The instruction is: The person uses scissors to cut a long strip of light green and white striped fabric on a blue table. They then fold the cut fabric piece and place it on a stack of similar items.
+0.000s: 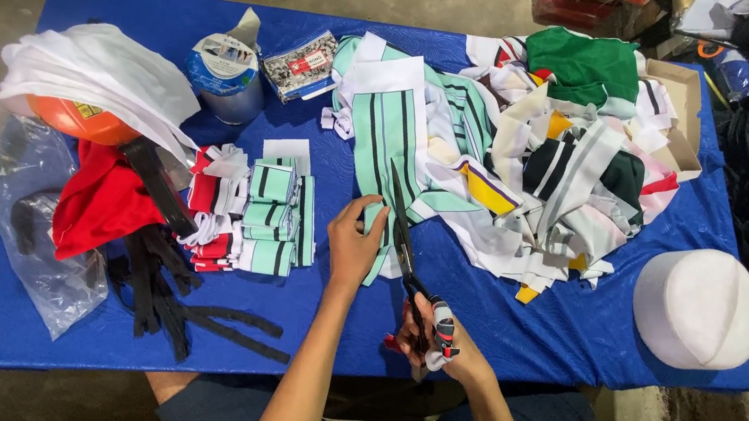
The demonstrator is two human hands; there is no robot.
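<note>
My right hand point(438, 341) grips the handles of long black scissors point(403, 235), whose blades point away from me along the edge of a mint-green striped fabric piece point(389, 132). My left hand point(352, 242) pinches the near end of that striped fabric just left of the blades, holding it down on the blue table point(522, 326). A stack of small cut mint-striped and red pieces point(261, 220) lies to the left of my left hand.
A heap of mixed fabric scraps point(569, 167) fills the table's right half. A white round cap point(696, 309) sits at the near right corner. Black straps point(170, 293), red cloth point(98, 206), a clear plastic bag point(39, 233), white cloth, an orange object and a tape roll point(226, 72) lie left.
</note>
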